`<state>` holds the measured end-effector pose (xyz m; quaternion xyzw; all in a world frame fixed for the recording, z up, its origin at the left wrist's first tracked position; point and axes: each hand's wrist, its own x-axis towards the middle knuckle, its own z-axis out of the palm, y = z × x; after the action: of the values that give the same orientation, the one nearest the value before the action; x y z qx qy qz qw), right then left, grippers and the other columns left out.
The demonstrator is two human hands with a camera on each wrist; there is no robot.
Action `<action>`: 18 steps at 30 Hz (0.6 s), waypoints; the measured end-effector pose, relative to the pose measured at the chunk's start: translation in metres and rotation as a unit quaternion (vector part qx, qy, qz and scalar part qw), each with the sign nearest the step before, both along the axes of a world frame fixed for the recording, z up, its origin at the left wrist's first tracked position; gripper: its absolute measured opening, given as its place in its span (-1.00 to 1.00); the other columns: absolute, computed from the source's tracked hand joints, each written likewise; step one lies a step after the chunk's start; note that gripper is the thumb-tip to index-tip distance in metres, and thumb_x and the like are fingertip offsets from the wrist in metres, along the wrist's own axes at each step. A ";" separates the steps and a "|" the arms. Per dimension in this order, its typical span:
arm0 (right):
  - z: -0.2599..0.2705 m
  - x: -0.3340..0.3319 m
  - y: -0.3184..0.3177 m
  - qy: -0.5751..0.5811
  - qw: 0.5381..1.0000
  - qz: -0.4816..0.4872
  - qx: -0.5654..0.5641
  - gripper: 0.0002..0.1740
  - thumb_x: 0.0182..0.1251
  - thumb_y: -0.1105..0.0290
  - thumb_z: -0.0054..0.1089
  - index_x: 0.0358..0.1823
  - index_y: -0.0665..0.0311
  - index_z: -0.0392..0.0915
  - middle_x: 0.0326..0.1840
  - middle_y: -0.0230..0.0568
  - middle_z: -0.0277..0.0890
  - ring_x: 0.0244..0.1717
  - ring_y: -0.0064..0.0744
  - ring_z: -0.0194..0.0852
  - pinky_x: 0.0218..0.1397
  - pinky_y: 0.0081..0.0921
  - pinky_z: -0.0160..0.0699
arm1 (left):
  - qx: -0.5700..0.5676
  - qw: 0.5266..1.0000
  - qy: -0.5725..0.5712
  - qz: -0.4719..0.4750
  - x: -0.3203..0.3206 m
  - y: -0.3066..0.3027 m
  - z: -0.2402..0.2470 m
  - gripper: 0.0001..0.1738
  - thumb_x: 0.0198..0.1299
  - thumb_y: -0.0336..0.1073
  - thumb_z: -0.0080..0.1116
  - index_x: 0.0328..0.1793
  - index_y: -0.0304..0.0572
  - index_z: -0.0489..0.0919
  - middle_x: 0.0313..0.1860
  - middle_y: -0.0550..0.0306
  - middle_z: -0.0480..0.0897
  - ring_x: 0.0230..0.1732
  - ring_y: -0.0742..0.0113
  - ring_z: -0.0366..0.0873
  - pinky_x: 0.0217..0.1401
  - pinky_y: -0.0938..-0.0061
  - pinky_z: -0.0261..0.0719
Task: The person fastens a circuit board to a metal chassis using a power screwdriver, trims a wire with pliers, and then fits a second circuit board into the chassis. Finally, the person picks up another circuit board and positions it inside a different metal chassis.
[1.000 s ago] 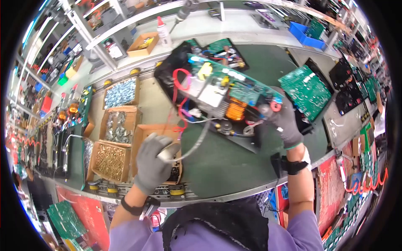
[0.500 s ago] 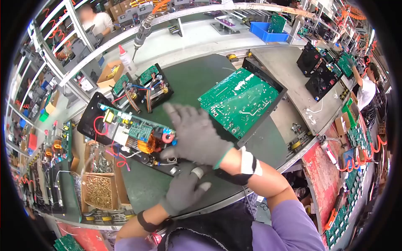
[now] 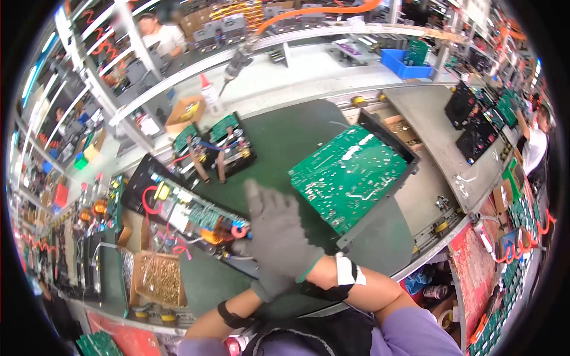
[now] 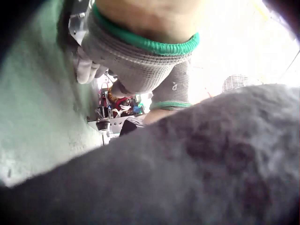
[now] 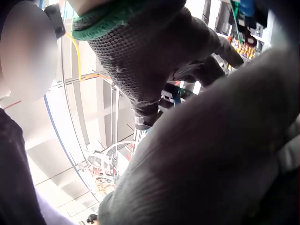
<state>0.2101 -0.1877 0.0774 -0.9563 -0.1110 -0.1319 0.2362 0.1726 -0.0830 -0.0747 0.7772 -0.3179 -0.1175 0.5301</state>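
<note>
Grey gloves cover both hands. My right hand (image 3: 280, 240) reaches across my left, its fingers stretched out just beside the right end of an open electronics chassis (image 3: 205, 216). That chassis is black, with a copper-wound coil, a red ring and a narrow green board in it. My left hand (image 3: 272, 287) lies under the right wrist, its fingers hidden there. To the right, a large green circuit board (image 3: 350, 178) rests in a black tray-like case (image 3: 389, 178). A green-cuffed glove (image 4: 136, 65) shows in the left wrist view, and another glove (image 5: 140, 56) in the right wrist view.
Two small units with green boards (image 3: 228, 127) stand behind the chassis. A box of brass-coloured parts (image 3: 159, 276) is at front left. A power driver (image 3: 237, 62) hangs over the back shelf near a red-capped bottle (image 3: 209, 95). Roller rails (image 3: 442, 228) edge the green bench mat (image 3: 380, 255).
The chassis, tilted up in the right hand, now lies on the mat at left. The left hand, earlier by the parts boxes with a round silvery thing, has moved right beneath the right hand.
</note>
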 end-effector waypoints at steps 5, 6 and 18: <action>0.024 0.005 -0.014 -0.134 0.982 -0.008 -0.134 -0.29 0.26 0.35 0.05 0.45 0.33 0.13 0.21 -0.07 0.36 0.24 -0.14 0.30 0.32 0.08 0.13 | 0.055 0.995 -0.071 0.033 0.000 -0.012 0.016 -0.40 0.21 -0.30 0.17 0.40 -0.15 0.33 0.30 -0.10 0.43 0.18 0.03 0.51 0.22 0.26 0.48; 0.026 0.006 -0.019 -0.118 0.979 0.012 -0.168 -0.32 0.26 0.35 0.04 0.43 0.31 0.16 0.13 -0.10 0.40 0.17 -0.17 0.35 0.27 0.05 0.19 | 0.101 0.989 -0.097 0.039 0.002 -0.015 0.026 -0.40 0.19 -0.29 0.19 0.38 -0.12 0.35 0.28 -0.10 0.45 0.13 0.01 0.55 0.17 0.24 0.52; 0.071 0.003 -0.146 -0.056 0.986 -0.155 -0.009 -0.34 0.16 0.20 0.33 0.29 0.22 0.38 0.22 0.05 0.46 0.23 0.03 0.43 0.25 -0.19 0.41 | -0.070 0.967 0.244 0.025 0.022 -0.035 0.081 -0.39 0.40 -0.12 0.02 0.44 -0.30 0.22 0.26 0.02 0.44 0.19 0.34 0.43 0.22 0.47 0.43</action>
<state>0.2135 -0.3333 0.1482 -0.9551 0.0239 -0.2191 0.1979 0.1945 -0.1180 0.0065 0.6936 -0.1665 -0.2681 0.6475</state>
